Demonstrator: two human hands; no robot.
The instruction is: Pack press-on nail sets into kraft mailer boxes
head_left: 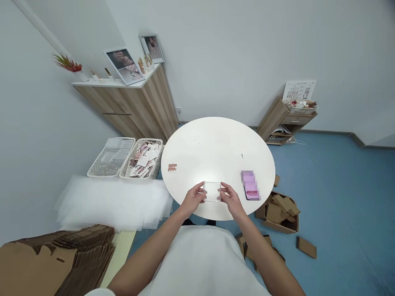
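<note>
A small clear plastic box (212, 191) sits at the near edge of the round white table (216, 148). My left hand (194, 198) grips its left side with curled fingers. On the other side, my right hand (230, 198) pinches the box's right edge. Both hands rest low over the tabletop. A small strip of reddish press-on nails (172, 167) lies alone on the table's left side. A blurred pink phone-sized object (250, 186) lies on the right of the table, just beyond my right hand.
Two white baskets stand left of the table: one with clear boxes (111, 157), one with nail packets (142, 159). Translucent sheets (114, 201) and flat cardboard (55, 255) lie at lower left. An open carton with brown boxes (280, 211) sits on the blue floor at right.
</note>
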